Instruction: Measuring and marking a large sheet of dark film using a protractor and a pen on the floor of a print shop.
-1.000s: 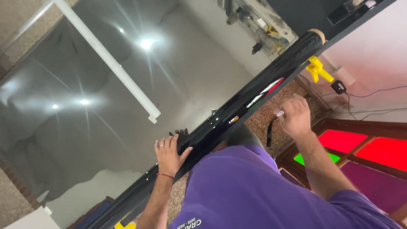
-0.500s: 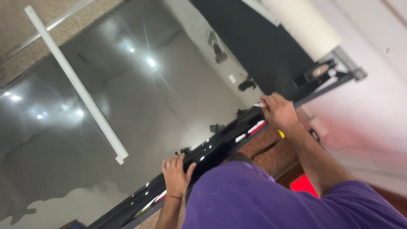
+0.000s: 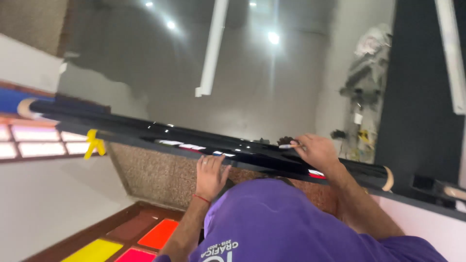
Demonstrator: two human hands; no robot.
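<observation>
Head view, tilted: a long black roll of glossy film [image 3: 145,130] runs slantwise across the frame, with a pale cardboard core showing at each end. Both hands are on it, towards its right-hand half.

The left hand [image 3: 211,173] lies flat against the roll's near edge, fingers spread and released, grasping nothing. It wears a ring, and there is a thin red string around the wrist. The right hand [image 3: 318,151] rests on top of the roll further along towards its right end, and its fingers are pinched around a small white tool [image 3: 286,145] whose tip touches the film. What kind of tool it is cannot be told.

Near the roll's left end a yellow strip [image 3: 94,143] hangs from it. Below the roll, on the near side, is a speckled brown surface [image 3: 155,172], and further below that lie coloured panels, one yellow [image 3: 92,252] and one orange-red [image 3: 162,233], in a dark wooden frame. Beyond the roll a shiny grey surface [image 3: 272,87] reflects bright lights, with a white bar [image 3: 211,48] crossing it. A purple shirt [image 3: 281,223] fills the foreground beneath the roll.
</observation>
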